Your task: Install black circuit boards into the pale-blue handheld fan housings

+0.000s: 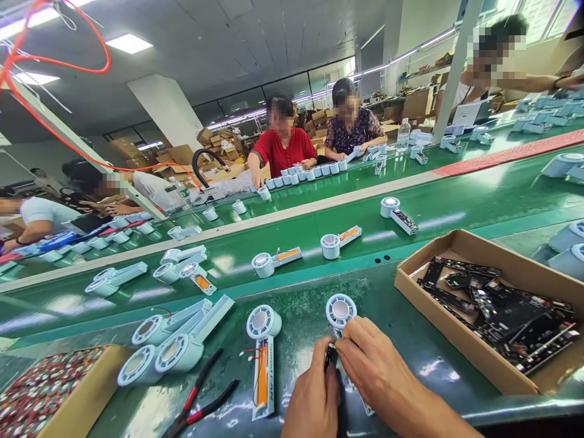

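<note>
My left hand [314, 395] and my right hand [374, 365] meet at the near edge of the green bench, both closed in a pinch on a small black part [329, 354]. Just beyond the fingers lies a pale blue hand-fan half [340, 310], its round head up; my right hand covers its handle. To the left lies another open fan [262, 353] with an orange battery in its handle. Red-handled pliers [201, 401] lie left of my left hand.
A cardboard box [460, 240] of black circuit boards stands at the right. Another box [86, 395] of small parts sits at the near left beside several fan shells [168, 340]. More fans ride the green conveyor [456, 210]. Several people work across it.
</note>
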The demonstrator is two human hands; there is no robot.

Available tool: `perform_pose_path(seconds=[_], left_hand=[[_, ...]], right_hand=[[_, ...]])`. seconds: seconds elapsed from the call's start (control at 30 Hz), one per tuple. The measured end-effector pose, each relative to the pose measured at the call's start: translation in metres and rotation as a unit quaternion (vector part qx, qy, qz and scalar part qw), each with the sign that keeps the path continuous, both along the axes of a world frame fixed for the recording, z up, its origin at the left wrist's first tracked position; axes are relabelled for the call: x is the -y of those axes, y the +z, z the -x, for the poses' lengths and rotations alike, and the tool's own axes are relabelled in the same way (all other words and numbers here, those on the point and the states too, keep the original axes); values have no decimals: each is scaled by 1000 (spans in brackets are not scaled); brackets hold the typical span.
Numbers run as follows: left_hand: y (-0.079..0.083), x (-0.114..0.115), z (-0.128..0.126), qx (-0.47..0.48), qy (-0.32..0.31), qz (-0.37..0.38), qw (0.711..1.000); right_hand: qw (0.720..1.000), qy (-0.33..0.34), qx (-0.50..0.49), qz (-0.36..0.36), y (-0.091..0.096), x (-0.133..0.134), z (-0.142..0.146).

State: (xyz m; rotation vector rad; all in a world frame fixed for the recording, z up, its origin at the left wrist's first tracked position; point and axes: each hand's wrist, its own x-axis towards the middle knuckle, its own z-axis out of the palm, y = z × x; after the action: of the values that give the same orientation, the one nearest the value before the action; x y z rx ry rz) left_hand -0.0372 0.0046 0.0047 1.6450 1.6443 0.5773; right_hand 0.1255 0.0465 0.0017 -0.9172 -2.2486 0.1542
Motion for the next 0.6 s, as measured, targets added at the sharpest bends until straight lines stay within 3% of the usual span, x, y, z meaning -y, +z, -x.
perform_pose_path(seconds=[0.13,0.43,0.6], left_hand=[[-3,-2,2,-50,-28,4,998],[-7,-2,-6,73,14,-35,997],[1,-6,-3,213,32,77,974]], right_hand=[[999,-8,-25,39,-3,-1,2],[991,-19,-69,116,-12,-1,6],[966,18,-148,212,-3,2,-22]])
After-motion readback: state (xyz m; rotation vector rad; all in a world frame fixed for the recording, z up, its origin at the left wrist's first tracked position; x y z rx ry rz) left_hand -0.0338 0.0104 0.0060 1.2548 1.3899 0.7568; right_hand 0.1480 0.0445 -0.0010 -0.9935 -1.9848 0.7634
